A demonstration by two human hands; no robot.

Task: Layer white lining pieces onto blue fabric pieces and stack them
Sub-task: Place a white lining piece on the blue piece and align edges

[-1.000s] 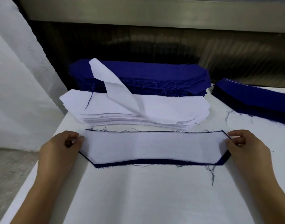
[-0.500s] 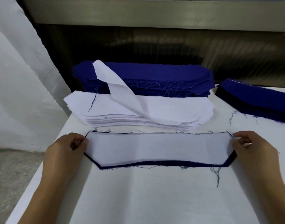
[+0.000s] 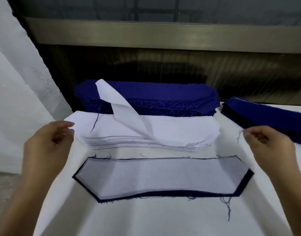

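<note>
A white lining piece [image 3: 163, 176] lies flat on a blue fabric piece [image 3: 246, 183], whose dark edge shows along the front and both ends. Neither hand touches this pair. My left hand [image 3: 49, 147] hovers above its left end with relaxed fingers, close to the left corner of the white lining stack [image 3: 177, 128]. My right hand [image 3: 270, 147] hovers above the right end, fingers loosely curled and holding nothing. One lining sheet [image 3: 122, 108] on the stack curls upward. Behind it sits a stack of blue pieces [image 3: 163, 92].
A second blue stack [image 3: 265, 114] lies at the right, just beyond my right hand. The white table [image 3: 146, 218] drops off at the left edge. A dark panel with a metal rail [image 3: 163, 34] rises behind the stacks. White cloth [image 3: 18, 82] hangs at the left.
Both hands have let go of the ends of the layered piece and risen up and away from it. The layered piece stays flat on the table.
</note>
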